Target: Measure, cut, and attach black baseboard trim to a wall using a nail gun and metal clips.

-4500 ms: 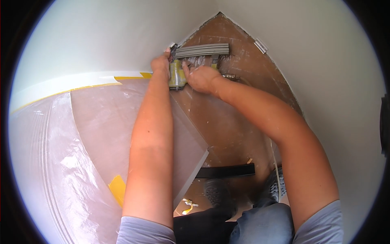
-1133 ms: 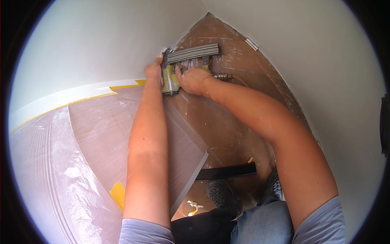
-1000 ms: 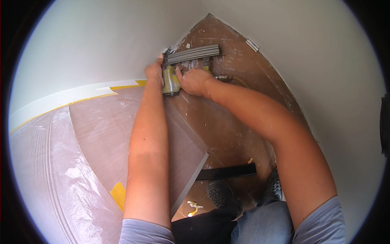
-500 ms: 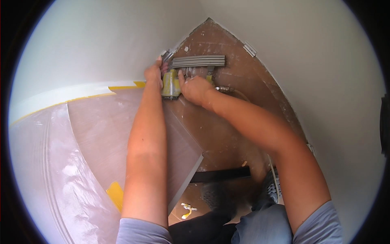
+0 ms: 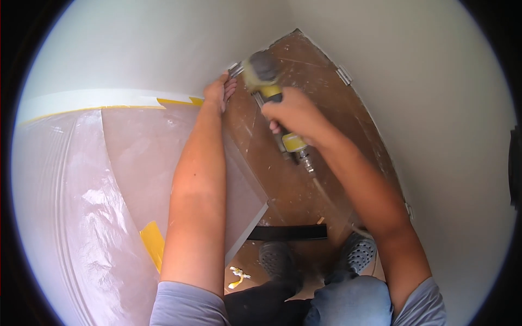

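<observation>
My right hand (image 5: 296,115) is wrapped round the grip of a yellow and black air nail gun (image 5: 263,70). Its head, blurred by motion, is beside the left wall near the floor, and a metal hose coupling (image 5: 305,160) hangs from the grip's lower end. My left hand (image 5: 220,91) pinches a small silver metal clip (image 5: 236,69) at the foot of that wall, just left of the gun's head. The gun's nose and magazine are partly hidden by my right hand.
Another metal clip (image 5: 344,75) sits at the right wall's base. An air hose (image 5: 323,190) trails toward my feet. A black strip (image 5: 288,232) lies in front of my shoes. Plastic sheeting (image 5: 70,206) and a brown board edged with yellow tape cover the left.
The nail gun has turned from lying crosswise to head-up beside the wall, and my right hand now grasps its grip. My left hand stays at the clip.
</observation>
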Available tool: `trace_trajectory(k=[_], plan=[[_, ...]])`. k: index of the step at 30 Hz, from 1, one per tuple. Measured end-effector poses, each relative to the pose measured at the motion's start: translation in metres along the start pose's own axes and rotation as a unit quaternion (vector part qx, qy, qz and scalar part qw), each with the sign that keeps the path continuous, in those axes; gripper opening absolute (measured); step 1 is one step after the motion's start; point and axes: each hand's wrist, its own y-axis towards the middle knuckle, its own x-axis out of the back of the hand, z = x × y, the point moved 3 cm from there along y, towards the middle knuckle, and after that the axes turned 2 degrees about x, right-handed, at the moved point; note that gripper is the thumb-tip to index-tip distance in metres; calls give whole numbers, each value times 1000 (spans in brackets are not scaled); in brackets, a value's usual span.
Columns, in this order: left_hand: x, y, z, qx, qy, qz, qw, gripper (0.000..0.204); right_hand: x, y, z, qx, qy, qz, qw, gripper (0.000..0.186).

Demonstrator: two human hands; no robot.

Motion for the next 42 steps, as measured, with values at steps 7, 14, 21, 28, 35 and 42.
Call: trace_trajectory(k=[7,14,21,28,35,42], plan=[[15,-17,11,-3,57,16,998,40,-33,28,-54,-52,633,-9,773,9],[20,-59,20,20,141,34,989,61,-85,76,-75,-30,722,1,691,20],[15,-80,25,-182,428,62,883,63,-92,95,-81,-90,671,-9,736,14],[12,-76,25,-239,402,-9,884,60,-93,120,-91,-136,650,-24,747,8],[17,-74,23,-271,420,15,866,56,-101,121,-89,-142,661,-50,735,9],[15,-73,15,-271,445,-6,854,55,-94,120,-78,-148,650,-60,743,8]])
